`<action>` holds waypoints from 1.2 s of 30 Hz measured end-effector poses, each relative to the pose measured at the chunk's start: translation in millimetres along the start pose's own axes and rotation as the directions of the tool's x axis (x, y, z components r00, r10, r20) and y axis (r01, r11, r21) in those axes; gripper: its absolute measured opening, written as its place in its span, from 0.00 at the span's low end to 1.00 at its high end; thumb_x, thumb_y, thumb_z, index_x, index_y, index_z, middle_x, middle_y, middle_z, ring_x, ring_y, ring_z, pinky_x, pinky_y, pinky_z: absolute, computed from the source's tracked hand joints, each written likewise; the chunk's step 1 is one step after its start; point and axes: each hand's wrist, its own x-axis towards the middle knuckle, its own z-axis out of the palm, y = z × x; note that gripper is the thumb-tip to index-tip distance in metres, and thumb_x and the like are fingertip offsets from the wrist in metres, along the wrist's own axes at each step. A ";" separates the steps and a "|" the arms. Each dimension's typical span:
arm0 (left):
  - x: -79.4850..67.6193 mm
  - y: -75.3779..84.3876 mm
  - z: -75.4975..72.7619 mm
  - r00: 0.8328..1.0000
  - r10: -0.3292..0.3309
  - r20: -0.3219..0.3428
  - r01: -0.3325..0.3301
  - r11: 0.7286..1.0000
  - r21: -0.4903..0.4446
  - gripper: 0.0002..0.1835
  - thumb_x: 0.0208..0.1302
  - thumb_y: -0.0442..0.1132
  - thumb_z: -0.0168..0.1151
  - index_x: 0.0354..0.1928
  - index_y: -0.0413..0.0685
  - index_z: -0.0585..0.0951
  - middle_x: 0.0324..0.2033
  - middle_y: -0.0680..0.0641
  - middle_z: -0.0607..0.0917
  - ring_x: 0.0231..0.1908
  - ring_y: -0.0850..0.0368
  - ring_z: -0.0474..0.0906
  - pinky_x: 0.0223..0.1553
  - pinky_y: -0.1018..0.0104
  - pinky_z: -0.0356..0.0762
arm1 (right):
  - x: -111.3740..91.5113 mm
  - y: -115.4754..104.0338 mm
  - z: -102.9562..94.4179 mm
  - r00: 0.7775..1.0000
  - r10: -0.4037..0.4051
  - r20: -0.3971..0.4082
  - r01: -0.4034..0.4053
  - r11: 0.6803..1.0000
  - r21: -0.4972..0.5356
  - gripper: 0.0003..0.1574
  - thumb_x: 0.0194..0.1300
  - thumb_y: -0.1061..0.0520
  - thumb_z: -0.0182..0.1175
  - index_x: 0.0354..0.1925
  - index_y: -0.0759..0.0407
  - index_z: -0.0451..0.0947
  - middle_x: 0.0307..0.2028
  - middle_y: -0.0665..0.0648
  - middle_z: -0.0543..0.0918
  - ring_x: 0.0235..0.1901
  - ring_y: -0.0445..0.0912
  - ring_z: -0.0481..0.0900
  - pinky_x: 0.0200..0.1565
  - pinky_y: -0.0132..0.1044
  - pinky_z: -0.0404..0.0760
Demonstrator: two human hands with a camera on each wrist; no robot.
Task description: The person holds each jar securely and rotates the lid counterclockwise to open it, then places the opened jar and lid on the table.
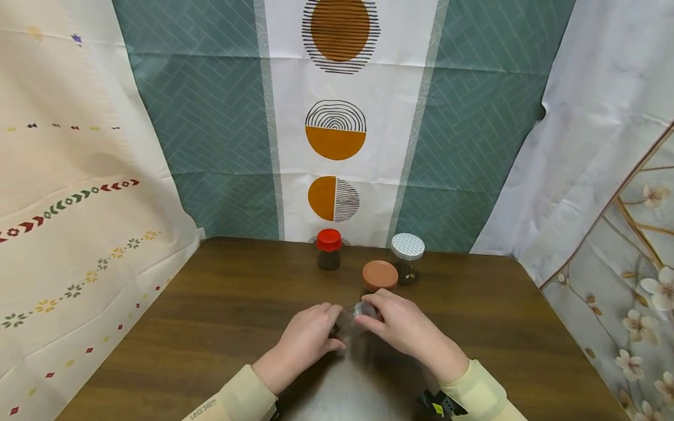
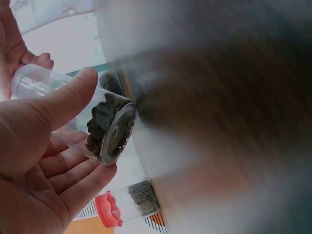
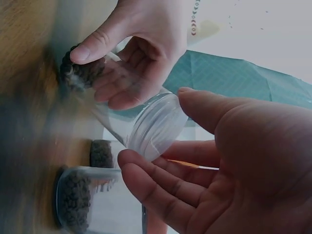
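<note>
A clear jar (image 1: 347, 323) with dark, pellet-like pieces (image 2: 101, 119) gathered at its base is tilted between the hands, low over the table. My left hand (image 1: 309, 334) grips it near the base, thumb on one side and fingers on the other. A translucent lid (image 3: 158, 126) caps the other end, which leans to the right. My right hand (image 1: 402, 326) holds that lid between thumb and fingertips. Just behind the right hand stands a jar with a copper-coloured lid (image 1: 380, 275), its lower part hidden by the hand in the head view.
Farther back on the brown wooden table (image 1: 237, 292) stand a jar with a red lid (image 1: 329, 241) and one with a white patterned lid (image 1: 408, 246), both with dark contents. Patterned cloths, among them a teal and white curtain (image 1: 474, 117), hang round the table's back and sides.
</note>
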 end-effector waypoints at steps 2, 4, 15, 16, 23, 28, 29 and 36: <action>0.3 1.2 1.3 1.000 0.005 -0.010 -0.005 1.000 0.011 0.35 0.51 0.53 0.91 0.55 0.42 0.85 0.38 0.51 0.86 0.34 0.57 0.82 0.38 0.63 0.84 | -1.4 -0.5 0.2 1.000 0.009 -0.003 -0.009 1.000 -0.005 0.26 0.73 0.45 0.75 0.59 0.61 0.87 0.45 0.52 0.85 0.37 0.42 0.79 0.41 0.41 0.82; 0.5 1.7 2.6 1.000 0.003 -0.016 -0.003 1.000 0.012 0.35 0.51 0.53 0.91 0.55 0.42 0.85 0.38 0.51 0.86 0.34 0.57 0.82 0.37 0.63 0.84 | -2.5 -0.4 0.5 1.000 0.011 -0.006 -0.012 1.000 -0.012 0.26 0.73 0.45 0.76 0.59 0.61 0.87 0.46 0.52 0.85 0.38 0.43 0.80 0.43 0.43 0.83; 1.0 4.2 2.6 1.000 -0.003 -0.029 0.003 1.000 -0.010 0.35 0.49 0.50 0.92 0.54 0.42 0.85 0.38 0.50 0.87 0.34 0.56 0.84 0.37 0.61 0.85 | -4.7 0.2 2.0 1.000 -0.030 -0.007 0.030 0.999 -0.038 0.26 0.74 0.45 0.74 0.57 0.63 0.87 0.44 0.55 0.84 0.35 0.43 0.79 0.39 0.42 0.83; 1.0 4.5 2.7 1.000 -0.005 -0.030 0.005 1.000 -0.012 0.35 0.49 0.50 0.92 0.54 0.42 0.85 0.38 0.50 0.87 0.34 0.56 0.84 0.37 0.61 0.85 | -4.7 0.2 1.8 1.000 -0.028 -0.006 0.028 0.999 -0.037 0.27 0.74 0.44 0.74 0.57 0.63 0.87 0.44 0.55 0.84 0.35 0.43 0.79 0.39 0.43 0.83; 1.0 1.9 3.8 1.000 -0.017 -0.026 0.016 0.999 -0.033 0.34 0.49 0.50 0.92 0.53 0.42 0.85 0.36 0.51 0.86 0.33 0.58 0.82 0.36 0.62 0.84 | -1.3 -2.3 0.2 1.000 -0.022 -0.003 0.022 0.999 -0.044 0.27 0.72 0.46 0.76 0.58 0.63 0.86 0.46 0.56 0.85 0.36 0.45 0.81 0.42 0.45 0.85; 3.0 -0.2 3.3 1.000 -0.024 -0.013 0.023 0.998 -0.056 0.34 0.50 0.50 0.92 0.54 0.42 0.85 0.39 0.50 0.87 0.35 0.56 0.84 0.38 0.60 0.85 | 0.1 -2.8 0.3 0.999 -0.051 -0.015 0.050 0.996 -0.072 0.26 0.72 0.48 0.76 0.58 0.64 0.86 0.45 0.55 0.84 0.36 0.45 0.81 0.42 0.45 0.86; 3.3 -0.2 2.7 1.000 -0.025 -0.008 0.025 0.998 -0.059 0.34 0.51 0.50 0.92 0.54 0.42 0.85 0.39 0.50 0.87 0.35 0.56 0.84 0.38 0.60 0.85 | 0.2 -3.0 0.3 0.998 -0.057 -0.015 0.055 0.996 -0.075 0.27 0.72 0.47 0.76 0.58 0.64 0.86 0.45 0.54 0.84 0.36 0.45 0.82 0.42 0.45 0.86; 1.4 0.9 3.1 0.999 -0.038 0.003 0.038 0.997 -0.071 0.34 0.51 0.49 0.91 0.55 0.42 0.85 0.41 0.49 0.88 0.37 0.55 0.85 0.39 0.59 0.86 | -0.5 -3.9 -1.4 0.996 -0.087 0.013 0.088 0.992 -0.092 0.30 0.71 0.47 0.76 0.61 0.66 0.85 0.45 0.53 0.83 0.35 0.42 0.79 0.40 0.43 0.83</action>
